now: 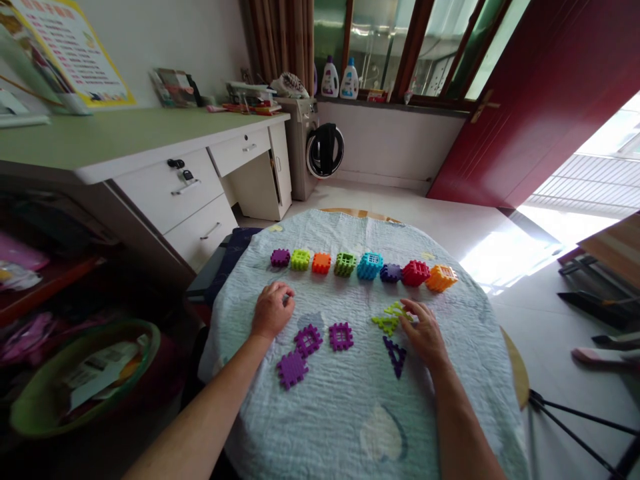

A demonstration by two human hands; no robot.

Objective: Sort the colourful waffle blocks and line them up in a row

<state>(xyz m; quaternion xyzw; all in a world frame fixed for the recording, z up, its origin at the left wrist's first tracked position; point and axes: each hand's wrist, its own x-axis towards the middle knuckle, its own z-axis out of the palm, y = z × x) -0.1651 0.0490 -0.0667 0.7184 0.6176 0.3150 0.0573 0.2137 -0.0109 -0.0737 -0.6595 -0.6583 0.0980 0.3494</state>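
My left hand [273, 309] rests on the cloth with its fingers curled in and nothing seen in them. To its right lie three flat purple pieces with notched edges: a solid square [292, 369], a window-frame square [309, 341] touching or nearly touching it, and another window-frame square [341, 337] apart. My right hand [425, 331] has thumb and fingertips at the edge of lime-green triangular pieces [387, 323], seemingly pinching one; they lie close together or overlap. Just below is a dark purple triangle [395, 357] with an open middle.
Several notched block cubes, including a turquoise one [370, 265] and an orange-yellow one [441, 278], stand in a row farther back on the cloth-covered round table [345, 427]. A desk [165, 137] is at left, with a basin [30, 407] below. Black tripod-like legs [575, 413] are at right.
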